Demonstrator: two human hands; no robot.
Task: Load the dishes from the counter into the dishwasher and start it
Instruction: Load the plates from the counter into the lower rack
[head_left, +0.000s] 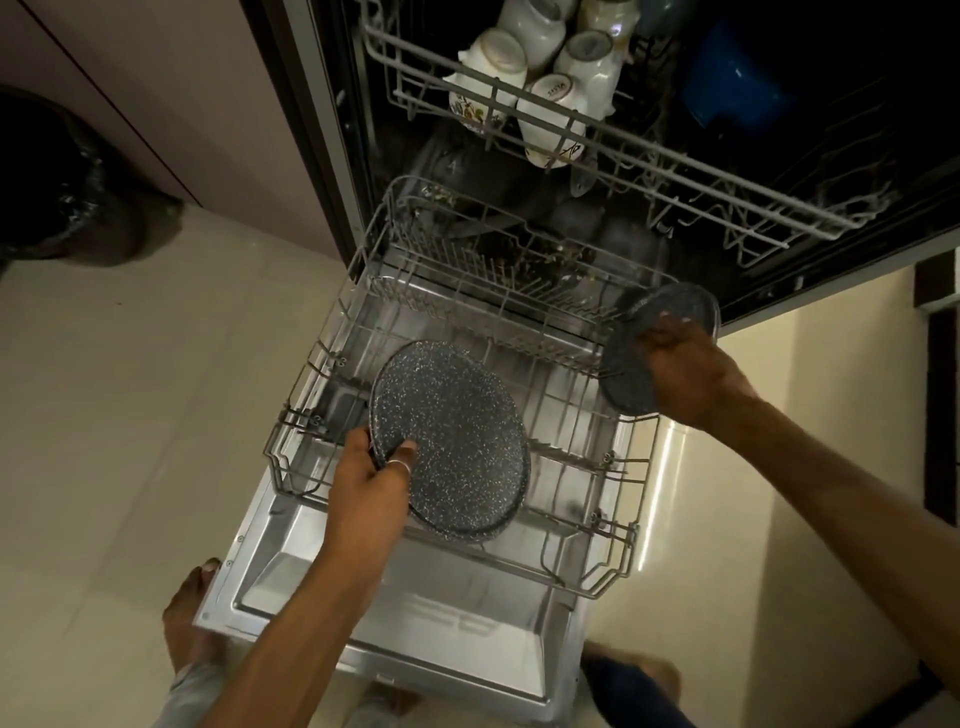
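The dishwasher stands open with its lower rack pulled out over the lowered door. My left hand grips the left edge of a stack of dark speckled plates, held tilted over the middle of the rack. Another dark speckled plate is held by my right hand at the rack's right rim, fingers curled over its edge. Several white mugs sit upside down in the upper rack.
A blue bowl sits in the upper rack at the right. A black bin bag stands on the floor at the left against the cabinet. My bare feet stand on the pale tiled floor at the door's front corners.
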